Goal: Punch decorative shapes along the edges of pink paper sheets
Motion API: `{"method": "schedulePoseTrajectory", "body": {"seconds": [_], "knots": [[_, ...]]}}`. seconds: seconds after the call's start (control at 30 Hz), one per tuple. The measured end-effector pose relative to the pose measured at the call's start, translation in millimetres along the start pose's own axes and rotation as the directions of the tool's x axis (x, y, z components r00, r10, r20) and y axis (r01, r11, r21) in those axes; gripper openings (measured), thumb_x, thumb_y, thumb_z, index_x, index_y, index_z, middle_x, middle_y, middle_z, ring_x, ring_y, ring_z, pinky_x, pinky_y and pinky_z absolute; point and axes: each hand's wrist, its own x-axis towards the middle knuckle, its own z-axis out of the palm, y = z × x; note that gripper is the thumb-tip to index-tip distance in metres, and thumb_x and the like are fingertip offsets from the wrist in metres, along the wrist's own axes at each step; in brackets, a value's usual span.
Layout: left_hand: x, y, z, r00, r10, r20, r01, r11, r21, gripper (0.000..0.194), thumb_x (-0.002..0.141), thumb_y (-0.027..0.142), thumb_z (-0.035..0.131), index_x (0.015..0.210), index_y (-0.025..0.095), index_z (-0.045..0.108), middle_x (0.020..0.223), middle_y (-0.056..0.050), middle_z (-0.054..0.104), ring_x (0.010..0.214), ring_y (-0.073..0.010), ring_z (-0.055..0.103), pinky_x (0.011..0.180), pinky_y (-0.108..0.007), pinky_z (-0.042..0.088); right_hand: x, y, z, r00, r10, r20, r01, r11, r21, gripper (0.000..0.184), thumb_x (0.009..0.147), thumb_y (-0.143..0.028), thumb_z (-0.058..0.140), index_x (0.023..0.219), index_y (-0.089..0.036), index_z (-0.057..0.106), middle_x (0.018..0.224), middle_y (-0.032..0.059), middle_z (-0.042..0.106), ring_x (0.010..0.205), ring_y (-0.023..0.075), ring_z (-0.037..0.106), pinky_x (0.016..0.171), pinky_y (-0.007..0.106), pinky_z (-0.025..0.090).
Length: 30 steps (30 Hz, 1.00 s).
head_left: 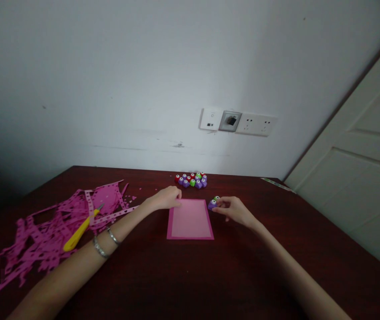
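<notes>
A light pink sheet with a darker pink border, a pink card [192, 220], lies flat on the table. At its upper left corner is my left hand [167, 198], fingers curled and closed on the edge, the thumb lying over the card. To the right of the card, my right hand [235, 210] pinches a small purple paper punch [212, 204] with a white top. Just behind it stands a green paper punch [217, 198], partly covered by my fingers. Whether my right fingers also touch the green one, I cannot tell.
Several red, purple and green punches [192, 181] stand grouped near the wall. On the left lies a heap of punched pink paper strips [50, 235] with a yellow-handled craft knife [81, 231] on it. A thin strip [278, 185] lies at the back right. Wall sockets [255, 124] are above.
</notes>
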Motion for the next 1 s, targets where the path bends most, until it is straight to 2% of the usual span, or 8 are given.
{"method": "schedulePoseTrajectory", "body": {"seconds": [0.23,0.43,0.67,1.0], "knots": [[2,-7,8.7,0.998,-0.055,0.009,0.055,0.998,0.039,0.032,0.061,0.036,0.067,0.086,0.017,0.061,0.083,-0.007,0.055,0.080,-0.0224,0.050,0.063,-0.025,0.035,3,7,-1,0.999,0.035,-0.026,-0.036,0.999,-0.024,0.029,0.066,-0.039,0.070,0.079,-0.013,0.065,0.066,0.0016,0.061,0.045,0.0075,0.050,0.031,0.018,0.046],[5,-14,11.4,0.992,-0.101,0.070,0.099,0.995,0.027,0.042,0.058,0.044,0.070,0.088,0.017,0.059,0.086,-0.007,0.054,0.083,-0.0236,0.048,0.064,-0.025,0.034,4,9,0,1.000,0.028,-0.011,-0.028,0.999,-0.034,0.029,0.068,-0.039,0.068,0.081,-0.013,0.065,0.068,0.0020,0.061,0.046,0.0077,0.051,0.033,0.018,0.047],[7,-19,16.2,0.990,-0.123,0.064,0.124,0.992,-0.003,0.044,0.056,0.044,0.071,0.088,0.018,0.057,0.084,-0.004,0.052,0.082,-0.0215,0.048,0.065,-0.024,0.034,6,14,0,1.000,0.021,-0.021,-0.022,0.999,-0.036,0.029,0.068,-0.038,0.068,0.082,-0.013,0.066,0.069,0.0028,0.061,0.045,0.0076,0.050,0.030,0.018,0.046],[11,-28,21.4,0.995,-0.090,0.052,0.093,0.994,-0.055,0.046,0.054,0.045,0.070,0.087,0.016,0.057,0.084,-0.005,0.054,0.081,-0.0212,0.049,0.064,-0.024,0.036,7,16,0,1.000,0.018,-0.010,-0.019,0.999,-0.049,0.031,0.068,-0.040,0.068,0.084,-0.014,0.066,0.070,0.0035,0.062,0.046,0.0085,0.052,0.031,0.018,0.045]]}}
